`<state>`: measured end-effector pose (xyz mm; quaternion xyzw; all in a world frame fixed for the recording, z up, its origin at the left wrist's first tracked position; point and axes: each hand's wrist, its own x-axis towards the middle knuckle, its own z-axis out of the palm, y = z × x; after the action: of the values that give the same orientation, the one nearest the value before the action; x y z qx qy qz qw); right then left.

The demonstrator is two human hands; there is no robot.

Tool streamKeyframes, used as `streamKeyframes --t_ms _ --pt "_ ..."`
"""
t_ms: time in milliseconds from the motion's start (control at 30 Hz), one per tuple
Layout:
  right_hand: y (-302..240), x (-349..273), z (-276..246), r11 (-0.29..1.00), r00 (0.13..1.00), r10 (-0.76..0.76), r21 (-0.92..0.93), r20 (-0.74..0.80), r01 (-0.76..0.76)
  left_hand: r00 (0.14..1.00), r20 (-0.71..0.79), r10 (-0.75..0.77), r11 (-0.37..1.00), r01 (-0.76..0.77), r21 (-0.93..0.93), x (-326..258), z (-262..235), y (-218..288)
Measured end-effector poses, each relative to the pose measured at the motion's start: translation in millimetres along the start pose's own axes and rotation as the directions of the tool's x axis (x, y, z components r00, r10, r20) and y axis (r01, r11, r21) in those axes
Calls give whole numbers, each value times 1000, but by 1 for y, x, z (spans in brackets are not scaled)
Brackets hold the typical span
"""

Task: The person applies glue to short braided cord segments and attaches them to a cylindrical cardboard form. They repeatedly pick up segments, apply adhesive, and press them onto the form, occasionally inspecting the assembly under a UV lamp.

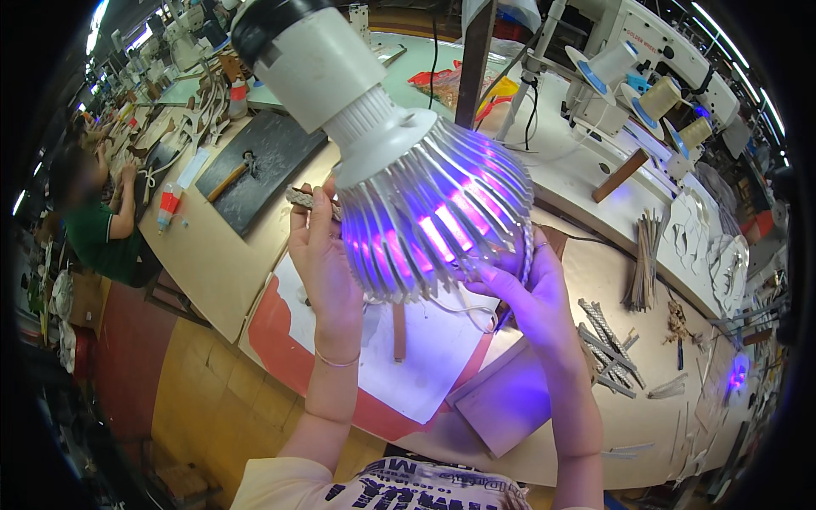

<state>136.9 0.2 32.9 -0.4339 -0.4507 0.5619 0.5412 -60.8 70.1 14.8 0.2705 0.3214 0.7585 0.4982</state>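
A silver finned lamp [433, 208] with a white socket hangs close in front, glowing violet and hiding much of what is between my hands. To its left, my left hand [323, 251] is closed on the end of a light braided strap [301, 199]. My right hand [531, 293], lit violet, is closed at the lamp's lower right, where a stretch of braided strap shows along its fingers. Whether both stretches are one strap is hidden. Below the lamp, a thin pale cord [466, 309] loops beside the right hand.
White paper [408, 382] on a red sheet and a brown board [501, 408] lie below my hands. A hammer [229, 176] rests on a black slab [263, 191] at left. Braided strips [608, 340] lie at right, near a sewing machine [680, 51]. A person [102, 212] sits far left.
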Motion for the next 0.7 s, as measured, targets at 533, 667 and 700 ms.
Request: streamKeyframes --t_ms 533,667,700 --pt "7 9 -8 947 974 225 227 36 -227 998 -54 13 1000 -12 21 10 -30 -12" --pt "7 10 -11 923 965 260 285 27 -256 998 -70 -2 999 6 54 6 -28 -8" --pt "7 10 -11 925 965 261 280 26 -258 998 -55 1 999 2 45 6 -28 -7"
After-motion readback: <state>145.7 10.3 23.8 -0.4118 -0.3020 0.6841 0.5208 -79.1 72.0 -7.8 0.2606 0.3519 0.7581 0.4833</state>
